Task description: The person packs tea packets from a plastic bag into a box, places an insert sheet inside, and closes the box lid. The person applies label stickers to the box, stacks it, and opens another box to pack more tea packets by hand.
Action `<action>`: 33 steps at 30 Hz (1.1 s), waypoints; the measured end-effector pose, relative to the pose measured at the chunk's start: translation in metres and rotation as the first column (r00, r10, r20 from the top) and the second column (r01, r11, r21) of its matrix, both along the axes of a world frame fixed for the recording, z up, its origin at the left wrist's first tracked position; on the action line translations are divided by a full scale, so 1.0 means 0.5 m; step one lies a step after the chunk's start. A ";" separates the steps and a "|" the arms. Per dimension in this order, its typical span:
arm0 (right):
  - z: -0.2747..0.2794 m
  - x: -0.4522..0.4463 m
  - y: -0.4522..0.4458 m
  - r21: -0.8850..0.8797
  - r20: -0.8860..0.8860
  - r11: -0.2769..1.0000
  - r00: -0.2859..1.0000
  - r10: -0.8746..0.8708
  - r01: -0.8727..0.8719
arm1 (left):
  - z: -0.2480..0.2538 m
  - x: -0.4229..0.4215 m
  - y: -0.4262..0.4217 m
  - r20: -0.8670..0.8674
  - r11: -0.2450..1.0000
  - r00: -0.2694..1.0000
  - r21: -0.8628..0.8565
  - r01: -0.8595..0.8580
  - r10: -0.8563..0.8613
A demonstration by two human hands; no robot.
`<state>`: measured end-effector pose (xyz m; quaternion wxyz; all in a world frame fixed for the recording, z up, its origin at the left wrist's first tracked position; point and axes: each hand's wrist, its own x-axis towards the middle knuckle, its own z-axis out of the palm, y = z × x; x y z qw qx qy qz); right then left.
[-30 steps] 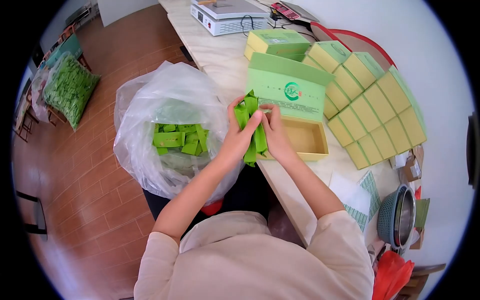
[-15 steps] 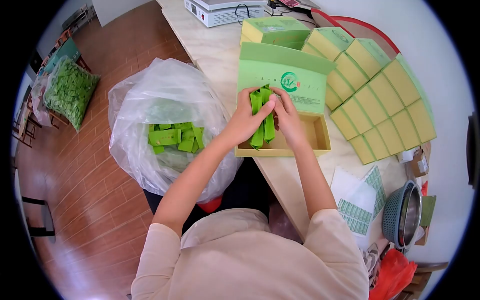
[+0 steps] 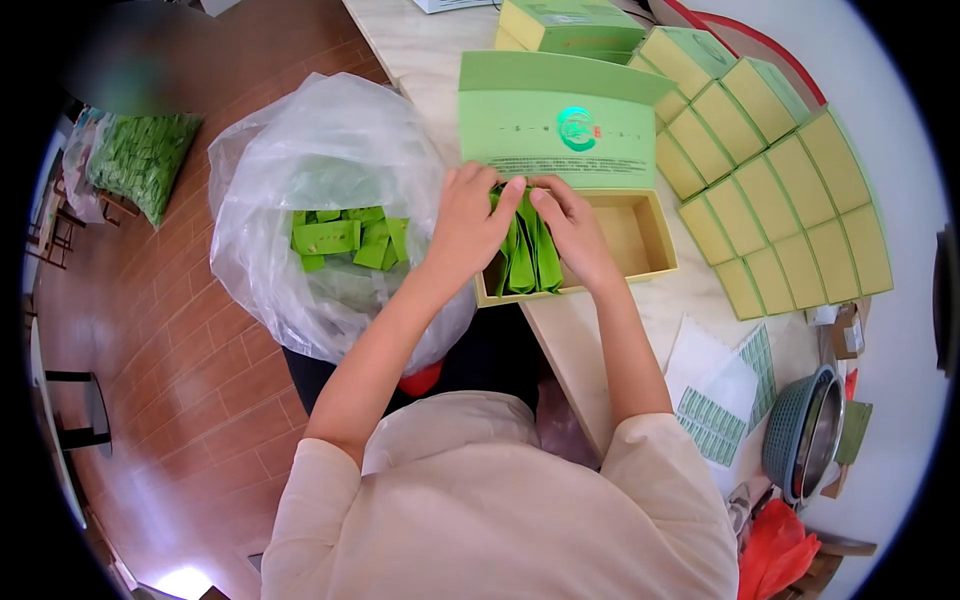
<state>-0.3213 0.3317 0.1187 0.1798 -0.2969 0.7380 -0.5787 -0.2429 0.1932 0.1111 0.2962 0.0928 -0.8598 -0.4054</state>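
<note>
My left hand (image 3: 470, 222) and my right hand (image 3: 571, 228) close around a bunch of green packets (image 3: 530, 258) from either side. The packets stand on edge in the left part of an open green-and-yellow box (image 3: 655, 232), whose right part shows its bare bottom. Its raised lid (image 3: 520, 128) bears a shiny round logo and leans back behind my hands. To the left, a clear plastic bag (image 3: 260, 170) gapes at my lap, with more green packets (image 3: 330, 238) lying in it.
Stacked yellow-green boxes (image 3: 800, 205) fill the right of the table. Sheets of green stickers (image 3: 710, 425) lie nearer me, beside a blue-grey basket with a metal bowl (image 3: 800, 435). A red plastic bag (image 3: 775, 550) is below. Another full bag of packets (image 3: 145, 165) stands far left.
Both hands have lowered the bunch of packets into the left part of the box. The packets now fan apart more. The view has shifted slightly.
</note>
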 end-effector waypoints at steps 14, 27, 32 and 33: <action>0.067 0.110 -0.040 0.188 -0.785 0.926 0.617 -0.059 0.328 | -0.007 0.016 -0.012 -0.185 0.963 0.964 -0.151 -0.221 0.192; -0.207 0.250 -0.509 0.318 -0.766 0.946 0.573 0.293 -0.059 | -0.291 0.320 -0.161 0.001 0.501 0.891 0.827 -0.255 0.454; -0.293 0.222 -0.480 0.569 -0.697 0.819 0.571 0.435 0.070 | -0.339 0.361 -0.178 0.027 0.321 0.857 0.921 -0.222 0.515; -0.304 0.222 -0.468 0.524 -0.625 0.852 0.675 0.392 -0.010 | -0.344 0.368 -0.185 0.010 0.298 0.858 0.935 -0.190 0.514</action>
